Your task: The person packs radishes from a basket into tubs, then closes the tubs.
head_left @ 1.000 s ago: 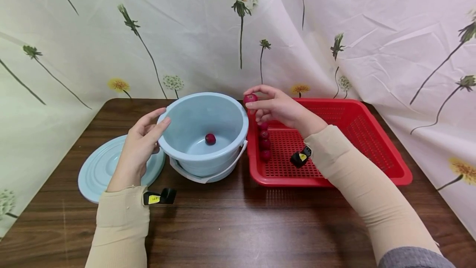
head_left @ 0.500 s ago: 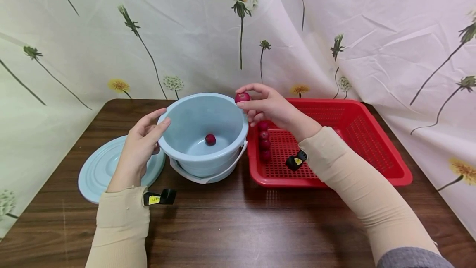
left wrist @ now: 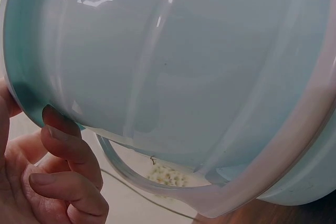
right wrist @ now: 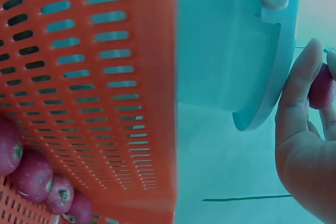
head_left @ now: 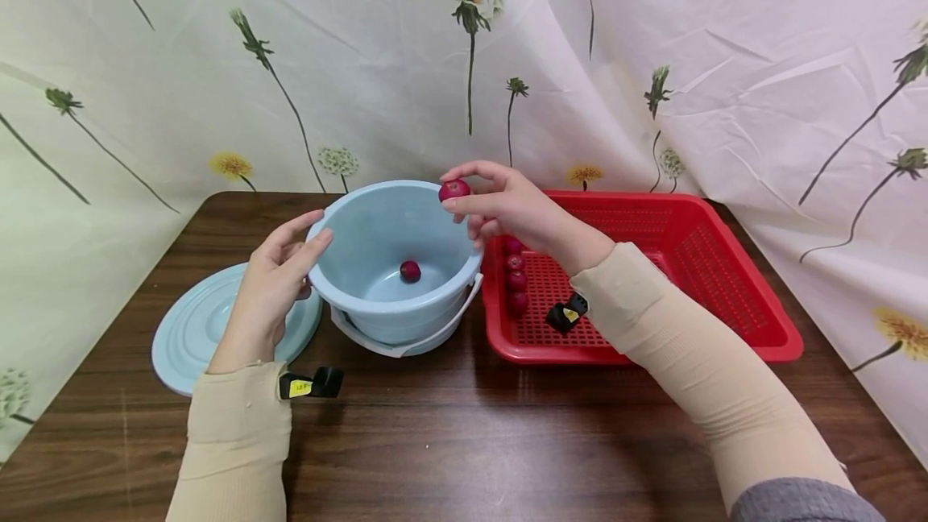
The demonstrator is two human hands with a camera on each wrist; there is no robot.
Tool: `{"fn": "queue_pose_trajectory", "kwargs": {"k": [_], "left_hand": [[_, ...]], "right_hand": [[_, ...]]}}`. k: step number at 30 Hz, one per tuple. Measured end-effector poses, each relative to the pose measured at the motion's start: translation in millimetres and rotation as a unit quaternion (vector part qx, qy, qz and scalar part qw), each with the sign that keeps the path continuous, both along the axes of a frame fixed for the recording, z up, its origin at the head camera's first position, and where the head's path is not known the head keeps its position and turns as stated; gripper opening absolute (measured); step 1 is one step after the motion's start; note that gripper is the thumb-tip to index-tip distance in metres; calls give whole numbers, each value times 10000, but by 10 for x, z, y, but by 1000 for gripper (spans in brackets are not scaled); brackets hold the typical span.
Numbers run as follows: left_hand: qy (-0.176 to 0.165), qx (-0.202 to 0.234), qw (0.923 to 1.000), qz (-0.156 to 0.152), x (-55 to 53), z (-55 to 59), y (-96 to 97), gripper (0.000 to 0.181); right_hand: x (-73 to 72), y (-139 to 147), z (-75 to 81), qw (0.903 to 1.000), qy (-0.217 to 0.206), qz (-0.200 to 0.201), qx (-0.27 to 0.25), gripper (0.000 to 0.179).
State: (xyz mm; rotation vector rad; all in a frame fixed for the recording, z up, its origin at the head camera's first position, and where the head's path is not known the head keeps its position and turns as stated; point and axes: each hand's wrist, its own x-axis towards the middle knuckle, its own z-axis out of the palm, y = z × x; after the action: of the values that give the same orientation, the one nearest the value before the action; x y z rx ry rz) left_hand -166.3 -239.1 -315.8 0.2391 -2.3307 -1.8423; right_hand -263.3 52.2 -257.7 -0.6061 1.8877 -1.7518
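A light blue bucket (head_left: 377,224) stands in the middle of the table, with one red radish (head_left: 410,271) on its floor. My left hand (head_left: 271,276) grips the bucket's left rim, thumb on top and fingers outside; the left wrist view shows curled fingers (left wrist: 73,150) beside the bucket wall (left wrist: 173,77). Over the bucket's back right rim, my right hand (head_left: 511,204) pinches another radish (head_left: 454,191) between thumb and fingertips. In the right wrist view this radish (right wrist: 321,88) appears at the right edge, beyond the bucket rim.
To the right sits a red perforated basket (head_left: 645,355), with several radishes (head_left: 517,281) lined up along its left side. A round blue lid (head_left: 181,337) lies left of the bucket. The bucket's handle (head_left: 397,350) hangs down in front. A flowered cloth (head_left: 377,47) hangs behind the table.
My right hand has moved left with the radish, from above the basket's left edge to over the bucket's rim. The left hand and the bucket have stayed in place.
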Motion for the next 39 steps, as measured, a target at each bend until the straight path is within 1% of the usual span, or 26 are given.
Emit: {"fn": "queue_pose_trajectory", "kwargs": {"k": [3,7,15,19,25,28,33,36,39], "left_hand": [[19,22,10000,-12,1,2,4,61],[48,37,10000,-26,2,4,10,61],[56,61,10000,-47,0,6,18,61],[28,77,10000,-24,1,6,18,61],[-41,101,9999,5,3,11,16,62],[-88,66,9999,20,4,15,14,62],[-115,50,9999,5,8,17,1,62],[-137,18,9999,-1,4,13,-6,62],[-145,-7,9999,-1,-2,7,-6,63]], "right_hand": [[17,-33,34,9999,1,108,39,41],[31,-82,54,9995,45,286,130,37],[36,-149,21,9985,9,462,305,39],[30,-167,-13,9974,73,485,521,36],[37,-181,-46,9936,402,502,925,33],[28,-190,-56,9918,477,509,1075,34],[18,-199,-51,9903,499,527,1184,37],[21,-197,-40,9904,478,546,1180,35],[22,-190,-36,9906,444,579,1156,38]]}}
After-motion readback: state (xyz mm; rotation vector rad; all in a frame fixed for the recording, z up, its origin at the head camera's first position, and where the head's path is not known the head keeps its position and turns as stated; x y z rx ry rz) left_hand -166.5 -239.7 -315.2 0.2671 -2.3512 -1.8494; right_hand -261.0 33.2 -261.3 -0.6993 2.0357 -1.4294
